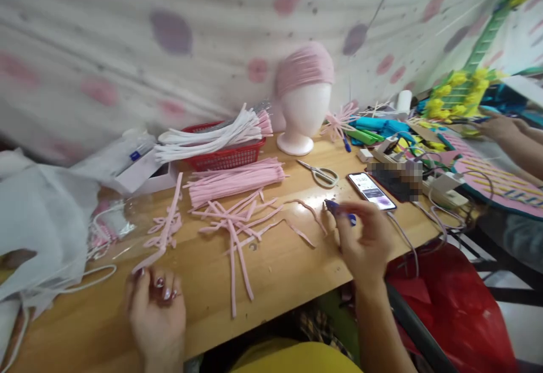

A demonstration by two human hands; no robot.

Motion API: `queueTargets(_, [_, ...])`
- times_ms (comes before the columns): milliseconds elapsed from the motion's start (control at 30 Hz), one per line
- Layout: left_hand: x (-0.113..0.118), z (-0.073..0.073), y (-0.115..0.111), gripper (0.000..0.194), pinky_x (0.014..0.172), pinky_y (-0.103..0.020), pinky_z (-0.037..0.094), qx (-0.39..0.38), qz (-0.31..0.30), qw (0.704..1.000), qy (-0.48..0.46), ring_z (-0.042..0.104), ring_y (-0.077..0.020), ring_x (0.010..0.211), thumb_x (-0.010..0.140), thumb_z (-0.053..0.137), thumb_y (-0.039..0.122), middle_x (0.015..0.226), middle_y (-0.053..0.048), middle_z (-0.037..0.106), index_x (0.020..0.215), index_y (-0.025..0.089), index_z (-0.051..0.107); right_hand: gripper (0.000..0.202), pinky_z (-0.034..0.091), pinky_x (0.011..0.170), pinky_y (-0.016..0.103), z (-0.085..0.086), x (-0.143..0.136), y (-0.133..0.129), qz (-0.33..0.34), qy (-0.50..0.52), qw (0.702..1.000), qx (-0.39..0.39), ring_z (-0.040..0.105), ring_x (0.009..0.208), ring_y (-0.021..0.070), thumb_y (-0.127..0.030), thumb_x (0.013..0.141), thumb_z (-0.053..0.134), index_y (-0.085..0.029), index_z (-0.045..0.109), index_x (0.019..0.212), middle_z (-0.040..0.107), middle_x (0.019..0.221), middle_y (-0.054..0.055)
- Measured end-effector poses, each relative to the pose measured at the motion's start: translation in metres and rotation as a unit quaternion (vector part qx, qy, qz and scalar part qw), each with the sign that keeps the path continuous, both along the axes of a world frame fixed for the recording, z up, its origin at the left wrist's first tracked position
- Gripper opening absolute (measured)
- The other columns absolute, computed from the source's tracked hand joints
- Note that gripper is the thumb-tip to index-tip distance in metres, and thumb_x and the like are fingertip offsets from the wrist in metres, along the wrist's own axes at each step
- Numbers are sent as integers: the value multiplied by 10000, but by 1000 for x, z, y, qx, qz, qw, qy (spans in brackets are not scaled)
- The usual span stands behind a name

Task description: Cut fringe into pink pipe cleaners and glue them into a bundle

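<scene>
At the lower left my left hand (156,311) is closed, its fingertips pinching the lower end of a looped pink pipe-cleaner piece (169,220) that slants up and away over the table. My right hand (367,243) is wrapped round small blue-handled pliers (335,209), whose dark tip points left; the fingers partly cover them. Left of this tip lie thin bent pink strips (303,209). Between my hands are loose pink pipe cleaners (237,226), crossing one another. Behind them rests a thick bundle of straight pink pipe cleaners (237,180).
A red basket (220,159) carries white pipe cleaners (212,135). Scissors (320,174) lie before a white foam head (305,110) wearing a pink cap. A lit phone (371,192) and cabled power strip (443,192) are at right, near another person's arms (509,132). White bags (42,220) crowd the left.
</scene>
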State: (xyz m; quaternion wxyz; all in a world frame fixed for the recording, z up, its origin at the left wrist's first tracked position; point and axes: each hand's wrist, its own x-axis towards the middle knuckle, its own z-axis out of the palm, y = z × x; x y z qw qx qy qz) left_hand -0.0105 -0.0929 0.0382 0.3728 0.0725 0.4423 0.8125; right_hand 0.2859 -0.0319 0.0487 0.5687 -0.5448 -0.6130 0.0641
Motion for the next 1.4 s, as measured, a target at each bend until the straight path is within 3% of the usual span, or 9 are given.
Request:
queueTargets(67, [-3,-4,-4,204,371,-147,300,-7,11,1000,-17,334,-48,381,697,702,143,507,100,456,728,195,507,255,524,871,420,-1,-33,13,115,-81,989,-37,631,966,250,-191,846,613,-298,666,1071,666,1047,54])
queueTargets(133, [-4,-8,-8,219,367,-142,305,-16,17,999,-35,353,-40,375,649,739,159,499,103,476,712,191,532,413,506,915,441,-9,-61,30,202,-215,952,-83,594,1094,265,-81,860,529,-304,652,1186,610,1267,94])
queueTargets(200, [-3,-11,-10,223,363,-141,316,-25,17,998,-50,385,-37,377,603,769,181,507,94,519,702,183,569,515,462,977,492,-21,-82,46,241,-328,906,-114,479,1261,300,4,834,489,-275,630,1244,530,1391,129])
queueTargets(300, [-1,-15,-11,234,362,-151,344,-29,6,997,-70,439,-48,400,551,797,219,551,61,598,700,168,624,312,425,986,564,-32,-95,60,252,-348,895,-118,441,1282,357,-26,829,551,-191,716,1037,568,1343,185])
queueTargets(433, [-2,-14,-8,242,359,-155,363,-22,-2,996,-82,447,-50,409,512,814,229,581,42,645,677,166,648,153,466,944,497,-19,-80,57,237,-322,910,-111,537,1161,324,-167,904,574,-190,715,851,687,1132,146])
queueTargets(667, [3,-3,5,204,390,-177,422,2,-8,1000,-2,496,-76,432,557,809,265,595,35,673,677,187,663,172,520,773,320,3,-27,13,230,-146,950,-151,675,798,198,-315,945,547,-231,697,958,724,859,37])
queueTargets(933, [33,-5,15,175,455,-173,463,-4,-68,996,65,542,-81,484,651,793,294,585,32,629,716,181,677,138,541,699,270,2,-19,-13,248,-54,937,-241,668,753,176,-337,873,664,-205,644,840,691,806,30])
queueTargets(1200, [20,13,23,151,440,-199,477,54,-145,982,109,545,-105,538,677,774,277,672,10,605,675,177,661,99,569,728,274,17,-15,-1,372,64,897,-230,675,823,180,-307,867,681,-221,730,877,715,855,55])
queueTargets(1400, [5,24,24,94,464,-214,488,63,-189,967,160,551,-123,568,738,717,244,670,-15,599,700,166,682,228,555,509,232,12,-16,3,295,198,890,-286,674,557,154,-335,676,853,-191,717,787,715,641,27])
